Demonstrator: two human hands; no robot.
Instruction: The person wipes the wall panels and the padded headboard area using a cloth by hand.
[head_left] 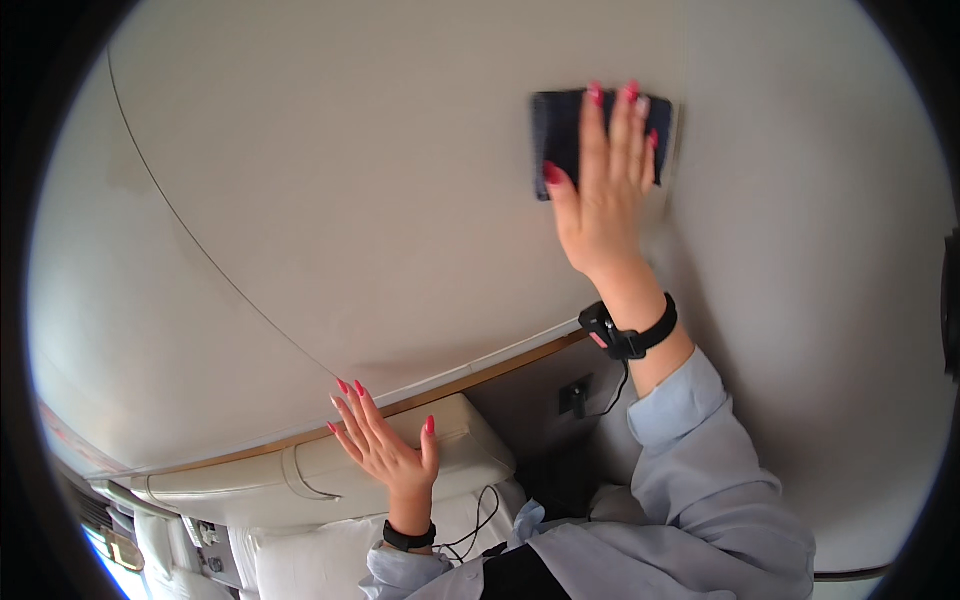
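My right hand (607,215) lies flat over a dark navy folded cloth (562,130), holding it pressed against the beige wall panel (350,180). The cloth is roughly square, and its edges show past my fingers on both sides. My left hand (392,455) is raised lower down and to the left, near the panel's bottom edge. Its fingers are stretched out with nothing in them; whether the fingertips touch the panel, I cannot tell. A black band with a small box is strapped on my right wrist, and another dark band circles the left one.
A plain grey wall (820,250) meets the panel at right. Below the panel run a wooden strip (480,376) and a cream padded headboard (225,497). White bedding (310,565) lies at lower left. A socket with a plugged-in cable (577,397) sits below my right forearm.
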